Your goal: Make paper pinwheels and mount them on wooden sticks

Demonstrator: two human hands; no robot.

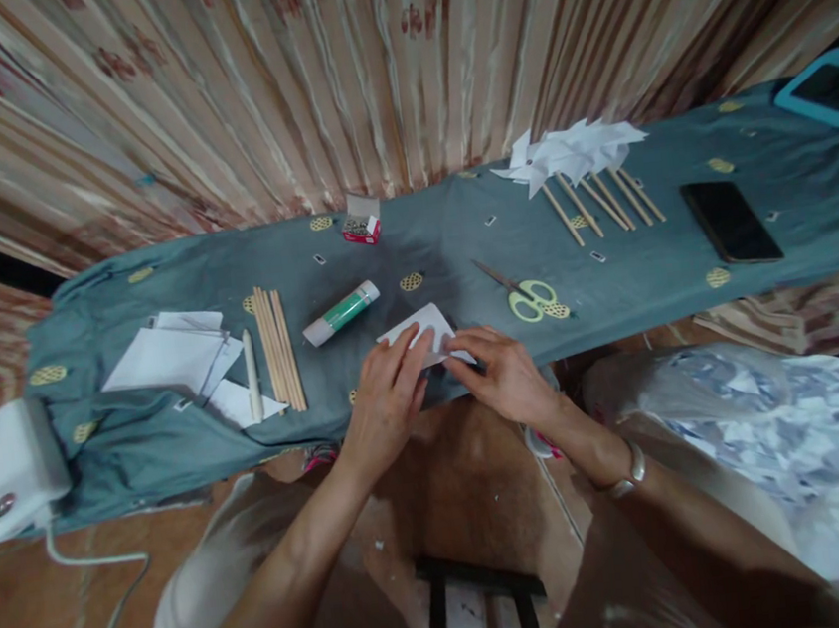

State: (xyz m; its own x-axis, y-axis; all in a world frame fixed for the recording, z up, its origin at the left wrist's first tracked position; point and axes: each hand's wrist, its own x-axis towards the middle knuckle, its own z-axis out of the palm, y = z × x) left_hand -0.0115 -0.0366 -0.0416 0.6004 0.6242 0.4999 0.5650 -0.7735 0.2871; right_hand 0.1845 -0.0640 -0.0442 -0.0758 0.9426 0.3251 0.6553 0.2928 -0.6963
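Observation:
A small piece of white paper (431,321) lies at the front edge of the cloth-covered table, partly covered by my fingers. My left hand (389,382) presses its left part with the fingertips. At its right corner, my right hand (500,370) pinches the paper between thumb and fingers. To the left of the paper is a glue stick (342,312) with a green label, lying on its side. Scissors (526,293) with light green handles rest to the right, their blades pointing away to the left.
Wooden sticks (279,349), a white pen-like stick (252,376) and paper sheets (169,358) lie left. A small red box (361,222) of metal pieces stands behind. Paper pinwheels (572,153) on sticks, a phone (731,221) and a blue-framed tablet (835,88) are right. A white device (12,467) sits far left.

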